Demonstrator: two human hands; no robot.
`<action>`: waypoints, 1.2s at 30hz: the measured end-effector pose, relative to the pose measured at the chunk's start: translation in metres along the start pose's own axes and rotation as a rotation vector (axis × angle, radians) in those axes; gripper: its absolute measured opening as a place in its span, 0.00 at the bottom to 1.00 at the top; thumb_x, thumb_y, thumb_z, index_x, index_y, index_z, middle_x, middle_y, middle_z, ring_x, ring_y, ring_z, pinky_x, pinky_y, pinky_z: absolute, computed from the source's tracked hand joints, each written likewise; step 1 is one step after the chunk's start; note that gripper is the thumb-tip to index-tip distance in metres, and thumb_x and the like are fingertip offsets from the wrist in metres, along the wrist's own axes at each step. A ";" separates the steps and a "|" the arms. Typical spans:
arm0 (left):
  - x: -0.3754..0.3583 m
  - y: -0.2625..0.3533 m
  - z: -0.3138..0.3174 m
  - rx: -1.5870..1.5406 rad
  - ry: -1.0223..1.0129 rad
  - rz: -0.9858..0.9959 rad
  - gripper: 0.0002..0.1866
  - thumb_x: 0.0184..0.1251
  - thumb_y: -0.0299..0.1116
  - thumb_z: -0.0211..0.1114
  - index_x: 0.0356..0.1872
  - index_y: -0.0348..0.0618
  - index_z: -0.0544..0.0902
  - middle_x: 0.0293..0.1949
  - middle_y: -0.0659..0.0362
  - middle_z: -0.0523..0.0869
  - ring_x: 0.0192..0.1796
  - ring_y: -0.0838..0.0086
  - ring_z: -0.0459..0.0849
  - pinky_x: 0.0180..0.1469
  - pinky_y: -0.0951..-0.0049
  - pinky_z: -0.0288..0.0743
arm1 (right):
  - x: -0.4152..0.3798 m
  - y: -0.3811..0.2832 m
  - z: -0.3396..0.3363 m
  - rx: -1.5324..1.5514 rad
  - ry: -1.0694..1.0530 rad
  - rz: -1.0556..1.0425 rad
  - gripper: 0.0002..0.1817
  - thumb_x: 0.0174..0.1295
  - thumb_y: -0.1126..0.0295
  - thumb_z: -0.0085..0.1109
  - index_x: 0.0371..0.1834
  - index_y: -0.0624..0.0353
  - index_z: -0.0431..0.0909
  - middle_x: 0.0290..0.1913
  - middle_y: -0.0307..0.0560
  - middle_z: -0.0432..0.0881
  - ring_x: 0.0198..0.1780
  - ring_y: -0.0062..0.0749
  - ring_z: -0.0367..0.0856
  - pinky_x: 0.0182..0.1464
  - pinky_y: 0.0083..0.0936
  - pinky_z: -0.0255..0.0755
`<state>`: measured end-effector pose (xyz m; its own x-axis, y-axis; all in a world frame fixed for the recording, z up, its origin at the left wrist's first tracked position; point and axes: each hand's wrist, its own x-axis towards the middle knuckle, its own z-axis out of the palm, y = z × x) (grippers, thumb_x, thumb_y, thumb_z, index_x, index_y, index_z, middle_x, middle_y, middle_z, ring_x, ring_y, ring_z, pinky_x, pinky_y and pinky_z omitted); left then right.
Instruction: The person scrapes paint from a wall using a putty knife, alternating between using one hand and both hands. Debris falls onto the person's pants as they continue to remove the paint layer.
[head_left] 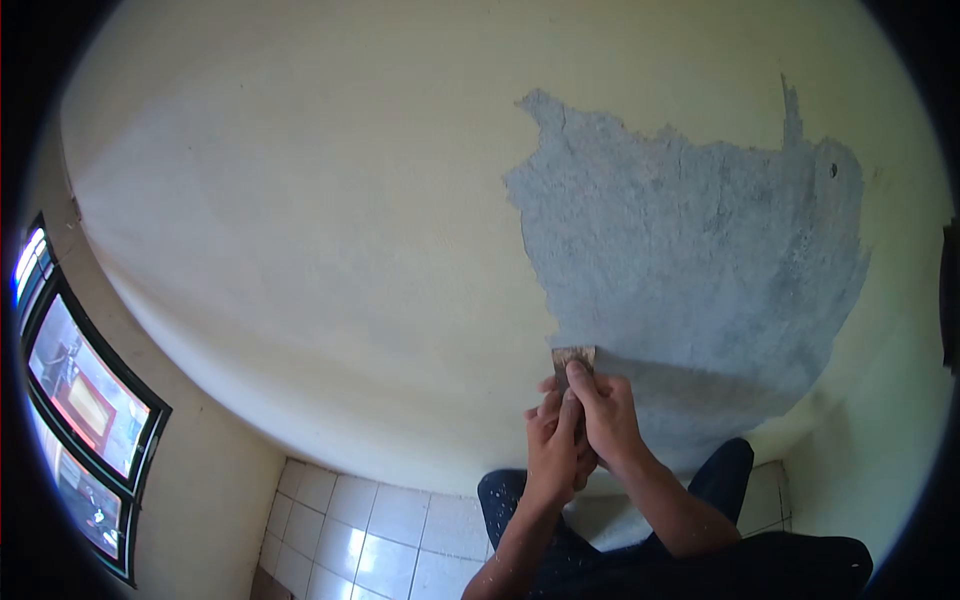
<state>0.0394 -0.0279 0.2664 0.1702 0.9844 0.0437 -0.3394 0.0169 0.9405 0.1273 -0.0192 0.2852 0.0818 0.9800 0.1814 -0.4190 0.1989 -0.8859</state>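
Note:
Both of my hands are closed around a paint scraper [573, 355], its flat, worn blade pointing up and away from me. My right hand [612, 420] grips it near the blade, with the thumb lying along the top. Lower on the handle, my left hand [548, 452] wraps around it, and most of the handle is hidden by fingers. The blade's edge is right at the lower left border of a bare grey patch [690, 230], where paint is gone from the pale yellow wall [350, 200]. Ragged paint edges surround the patch.
My bent knees in dark trousers [735, 475] are close to the wall, with pale flecks on the left leg. White floor tiles [390, 525] lie below. A dark-framed window [90, 390] is at the far left. A small dark hole [833, 170] marks the patch's upper right.

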 end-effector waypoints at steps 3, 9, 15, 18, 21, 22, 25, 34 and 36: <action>-0.002 0.036 0.004 -0.081 -0.110 -0.064 0.17 0.88 0.44 0.52 0.42 0.41 0.77 0.16 0.64 0.75 0.10 0.83 0.67 0.12 0.81 0.57 | 0.000 -0.032 0.002 -0.120 -0.023 0.069 0.26 0.84 0.57 0.48 0.47 0.74 0.85 0.34 0.56 0.90 0.29 0.32 0.89 0.29 0.21 0.81; -0.020 0.024 -0.007 0.060 -0.231 -0.140 0.22 0.89 0.46 0.47 0.39 0.39 0.78 0.23 0.58 0.79 0.16 0.79 0.73 0.17 0.80 0.63 | 0.001 -0.025 -0.006 0.054 -0.005 0.037 0.26 0.83 0.57 0.49 0.51 0.76 0.84 0.38 0.59 0.91 0.40 0.38 0.93 0.46 0.28 0.89; -0.032 0.010 -0.008 -0.129 -0.193 -0.166 0.19 0.88 0.47 0.44 0.40 0.43 0.72 0.23 0.60 0.73 0.16 0.79 0.66 0.17 0.78 0.58 | 0.006 -0.021 -0.002 0.102 -0.120 0.051 0.26 0.85 0.58 0.43 0.55 0.76 0.81 0.35 0.55 0.88 0.47 0.47 0.92 0.55 0.37 0.88; -0.027 0.016 -0.007 -0.245 -0.205 -0.196 0.17 0.87 0.46 0.45 0.38 0.46 0.71 0.22 0.62 0.71 0.15 0.80 0.63 0.15 0.77 0.54 | 0.006 -0.023 0.004 0.171 -0.161 0.079 0.27 0.86 0.56 0.41 0.56 0.73 0.81 0.32 0.50 0.86 0.41 0.42 0.92 0.46 0.33 0.88; -0.025 0.013 -0.009 -0.227 -0.188 -0.244 0.17 0.88 0.47 0.45 0.39 0.48 0.71 0.22 0.66 0.71 0.13 0.83 0.61 0.15 0.79 0.52 | 0.003 -0.023 0.001 0.116 -0.166 0.104 0.30 0.86 0.53 0.39 0.56 0.72 0.82 0.29 0.47 0.84 0.35 0.37 0.91 0.39 0.28 0.86; -0.025 0.013 -0.007 -0.205 -0.150 -0.223 0.16 0.88 0.46 0.46 0.40 0.48 0.72 0.22 0.67 0.71 0.13 0.83 0.60 0.14 0.79 0.52 | 0.002 -0.022 0.001 0.099 -0.174 0.100 0.31 0.86 0.52 0.38 0.56 0.72 0.82 0.29 0.47 0.84 0.34 0.35 0.90 0.37 0.27 0.84; -0.024 0.014 0.000 -0.152 -0.054 -0.160 0.15 0.89 0.45 0.46 0.43 0.48 0.74 0.23 0.70 0.71 0.13 0.86 0.61 0.15 0.80 0.52 | 0.002 -0.015 0.000 0.053 -0.192 0.066 0.30 0.86 0.52 0.39 0.52 0.71 0.84 0.27 0.47 0.84 0.32 0.33 0.89 0.37 0.26 0.83; -0.013 0.008 0.004 0.077 -0.051 0.124 0.17 0.91 0.40 0.45 0.58 0.38 0.77 0.32 0.67 0.80 0.27 0.92 0.72 0.25 0.85 0.62 | 0.007 -0.015 0.005 -0.074 -0.095 -0.075 0.31 0.86 0.52 0.43 0.37 0.70 0.84 0.25 0.50 0.86 0.27 0.32 0.89 0.31 0.27 0.83; -0.016 0.010 0.006 0.047 -0.067 0.106 0.18 0.91 0.39 0.45 0.60 0.36 0.76 0.34 0.65 0.82 0.29 0.91 0.73 0.27 0.85 0.64 | 0.005 -0.013 0.003 -0.087 -0.081 -0.060 0.30 0.85 0.53 0.44 0.36 0.70 0.82 0.27 0.52 0.86 0.26 0.32 0.88 0.30 0.28 0.84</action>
<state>0.0384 -0.0447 0.2768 0.1977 0.9663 0.1648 -0.3151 -0.0966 0.9441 0.1302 -0.0172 0.2991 0.0294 0.9635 0.2660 -0.3349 0.2602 -0.9056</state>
